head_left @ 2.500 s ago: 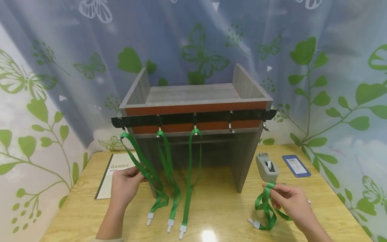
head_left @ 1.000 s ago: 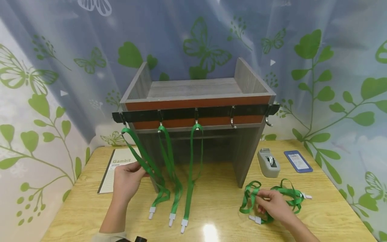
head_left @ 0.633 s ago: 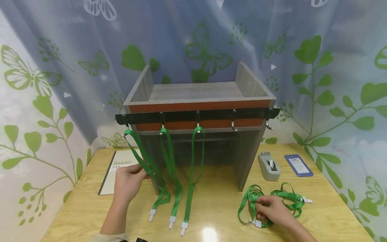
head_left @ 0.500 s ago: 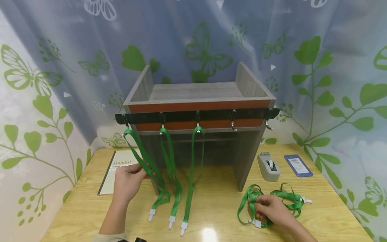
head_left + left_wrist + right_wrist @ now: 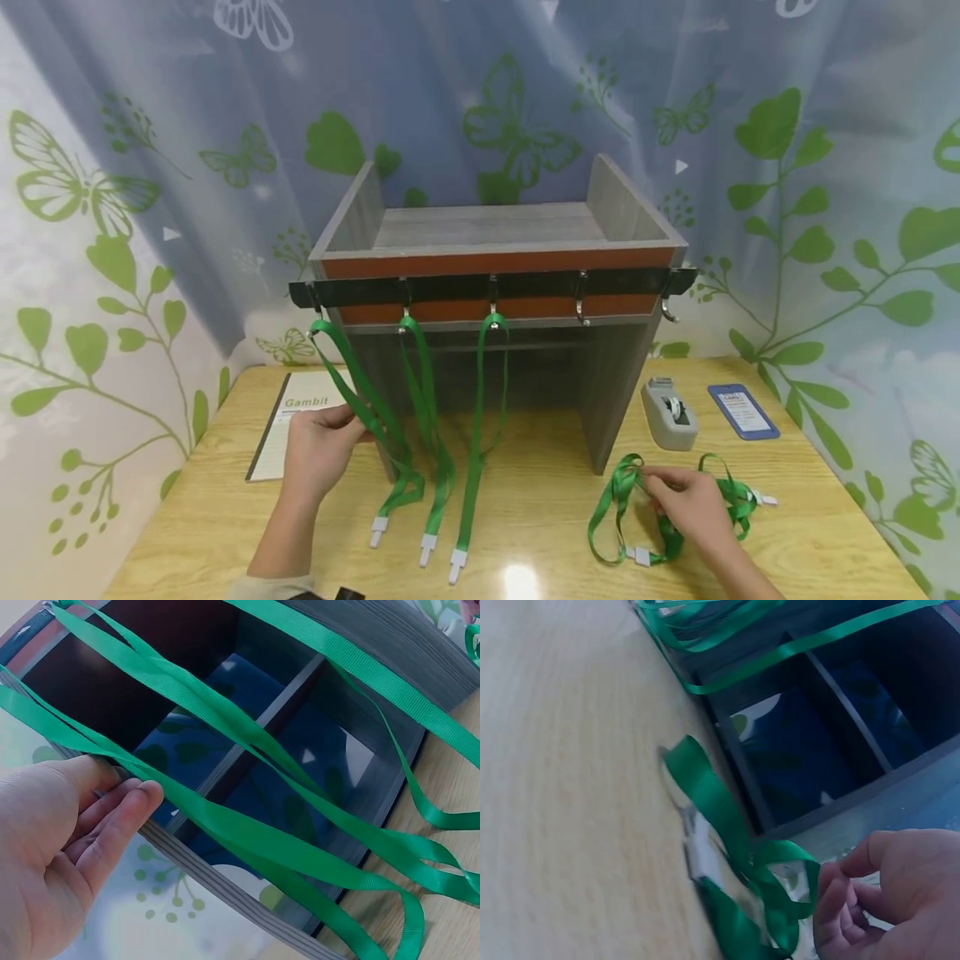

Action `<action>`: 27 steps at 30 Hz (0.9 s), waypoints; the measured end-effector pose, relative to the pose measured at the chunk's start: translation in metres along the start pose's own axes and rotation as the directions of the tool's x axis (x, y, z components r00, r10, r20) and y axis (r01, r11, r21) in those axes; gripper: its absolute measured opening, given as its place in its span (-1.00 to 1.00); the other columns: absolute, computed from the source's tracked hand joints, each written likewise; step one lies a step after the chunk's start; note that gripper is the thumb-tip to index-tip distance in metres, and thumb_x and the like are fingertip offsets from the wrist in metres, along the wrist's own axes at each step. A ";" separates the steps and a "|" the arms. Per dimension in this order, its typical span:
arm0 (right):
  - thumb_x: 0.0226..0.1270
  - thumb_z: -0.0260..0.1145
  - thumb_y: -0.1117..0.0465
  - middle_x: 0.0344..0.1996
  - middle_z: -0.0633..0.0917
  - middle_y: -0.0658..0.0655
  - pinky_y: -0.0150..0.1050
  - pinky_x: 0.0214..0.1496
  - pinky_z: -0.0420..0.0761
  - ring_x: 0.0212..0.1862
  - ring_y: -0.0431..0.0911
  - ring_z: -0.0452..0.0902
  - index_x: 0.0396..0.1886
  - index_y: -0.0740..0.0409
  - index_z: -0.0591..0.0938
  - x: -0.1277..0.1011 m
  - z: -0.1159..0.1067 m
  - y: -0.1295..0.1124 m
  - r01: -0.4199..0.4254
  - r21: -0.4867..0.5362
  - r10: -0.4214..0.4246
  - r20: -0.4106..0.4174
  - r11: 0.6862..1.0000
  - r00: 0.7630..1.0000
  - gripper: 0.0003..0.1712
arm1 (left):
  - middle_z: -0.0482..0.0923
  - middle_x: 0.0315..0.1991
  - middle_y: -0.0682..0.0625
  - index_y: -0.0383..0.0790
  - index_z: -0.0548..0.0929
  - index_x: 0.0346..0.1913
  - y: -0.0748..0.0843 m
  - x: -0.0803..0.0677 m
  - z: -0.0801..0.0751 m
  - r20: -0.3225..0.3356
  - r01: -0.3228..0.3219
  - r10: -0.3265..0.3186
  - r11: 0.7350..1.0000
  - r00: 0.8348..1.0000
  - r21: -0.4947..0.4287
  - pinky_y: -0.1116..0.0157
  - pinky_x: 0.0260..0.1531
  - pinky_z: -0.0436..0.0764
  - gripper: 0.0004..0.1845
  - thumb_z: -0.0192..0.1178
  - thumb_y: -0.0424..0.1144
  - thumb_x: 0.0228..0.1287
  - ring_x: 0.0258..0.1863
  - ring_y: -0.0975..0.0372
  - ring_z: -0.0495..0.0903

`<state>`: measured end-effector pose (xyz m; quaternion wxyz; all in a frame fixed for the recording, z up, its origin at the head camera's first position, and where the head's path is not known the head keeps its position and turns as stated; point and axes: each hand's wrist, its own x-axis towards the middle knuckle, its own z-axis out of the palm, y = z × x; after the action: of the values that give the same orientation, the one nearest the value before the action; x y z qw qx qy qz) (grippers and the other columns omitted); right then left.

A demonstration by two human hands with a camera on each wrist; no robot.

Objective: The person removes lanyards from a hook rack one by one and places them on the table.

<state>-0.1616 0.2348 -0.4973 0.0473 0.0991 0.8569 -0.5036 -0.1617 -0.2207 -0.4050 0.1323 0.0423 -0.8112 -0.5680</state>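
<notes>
Since half a second ago our right hand (image 5: 690, 504) has shifted a little on the loose green lanyard (image 5: 626, 517), its fingertips now up at the top of the near loop instead of down by the white clip (image 5: 640, 556); our left hand (image 5: 318, 446) has stayed where it was. The loose lanyard lies tangled on the wooden table (image 5: 540, 508), in front of and to the right of the grey shelf unit (image 5: 491, 242), with a second white clip (image 5: 765, 500) poking out at its far right end. Our right hand's fingers are curled over the ribbon and pinch it; in the right wrist view the curled fingers (image 5: 840, 900) sit right against the green ribbon (image 5: 727, 817).

Our left hand pinches the leftmost hanging lanyard (image 5: 360, 400) about halfway down its length, thumb and fingers closed on the ribbon; in the left wrist view the fingers (image 5: 120, 825) lie along the ribbon's edge beside the shelf unit's side wall. That lanyard hangs from the first hook of the black hook rail (image 5: 487, 287), and two more green lanyards (image 5: 427, 408) (image 5: 476, 417) hang from the next two hooks, their white clips resting on the table.

Further out, a grey tape dispenser (image 5: 670, 414) stands just right of the shelf unit, a blue card holder (image 5: 742, 410) lies beyond it, and a booklet (image 5: 288, 425) lies flat behind our left hand.
</notes>
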 end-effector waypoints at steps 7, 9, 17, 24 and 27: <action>0.41 0.31 0.17 -0.46 0.76 0.08 -0.34 -0.38 0.66 -0.46 -0.18 0.64 0.04 0.32 0.71 0.000 -0.010 -0.006 0.045 0.039 -0.044 -0.032 0.998 0.999 -0.65 | 0.79 -0.31 -0.21 -0.36 0.77 -0.10 -0.001 0.000 0.002 -0.001 -0.034 0.034 0.999 0.999 -0.002 0.50 -0.24 0.67 -0.76 0.32 -0.23 0.34 -0.49 0.37 0.76; 0.41 0.33 0.14 -0.49 0.74 0.11 -0.33 -0.38 0.66 -0.46 -0.19 0.62 0.05 0.32 0.70 0.000 -0.012 -0.007 0.056 0.051 -0.055 -0.021 0.997 0.998 -0.63 | 0.79 -0.31 -0.21 -0.36 0.77 -0.10 -0.001 0.000 0.002 -0.004 -0.041 0.041 0.999 0.999 -0.005 0.51 -0.25 0.67 -0.76 0.33 -0.22 0.34 -0.49 0.37 0.76; 0.34 0.40 -0.04 -0.15 0.80 0.19 -0.28 -0.28 0.73 -0.40 -0.14 0.69 0.14 0.28 0.66 -0.003 -0.010 -0.022 0.076 0.077 -0.078 0.032 0.994 0.996 -0.45 | 0.78 -0.29 -0.22 -0.36 0.76 -0.09 -0.001 0.000 0.000 -0.003 -0.041 0.041 0.999 0.999 -0.028 0.49 -0.26 0.69 -0.76 0.33 -0.23 0.34 -0.49 0.37 0.76; 0.36 0.39 0.00 -0.06 0.77 0.27 -0.20 -0.23 0.75 -0.36 -0.07 0.72 0.20 0.29 0.62 -0.004 -0.008 -0.037 0.099 0.122 -0.110 0.088 0.988 0.990 -0.43 | 0.78 -0.30 -0.21 -0.36 0.77 -0.10 -0.001 0.000 0.000 -0.005 -0.036 0.036 0.999 0.999 -0.013 0.52 -0.23 0.66 -0.76 0.32 -0.23 0.34 -0.50 0.37 0.76; 0.34 0.40 0.00 -0.05 0.76 0.30 -0.17 -0.21 0.75 -0.35 -0.03 0.73 0.22 0.30 0.61 -0.005 -0.007 -0.042 0.106 0.143 -0.122 0.109 0.984 0.987 -0.41 | 0.78 -0.30 -0.21 -0.35 0.77 -0.10 -0.002 0.000 0.000 -0.004 -0.038 0.038 0.999 0.999 -0.013 0.52 -0.22 0.66 -0.76 0.32 -0.22 0.35 -0.50 0.37 0.76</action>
<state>-0.1662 0.2205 -0.4569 0.0618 0.0233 0.8204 -0.5680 -0.1618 -0.2218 -0.4065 0.1449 0.0270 -0.8078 -0.5707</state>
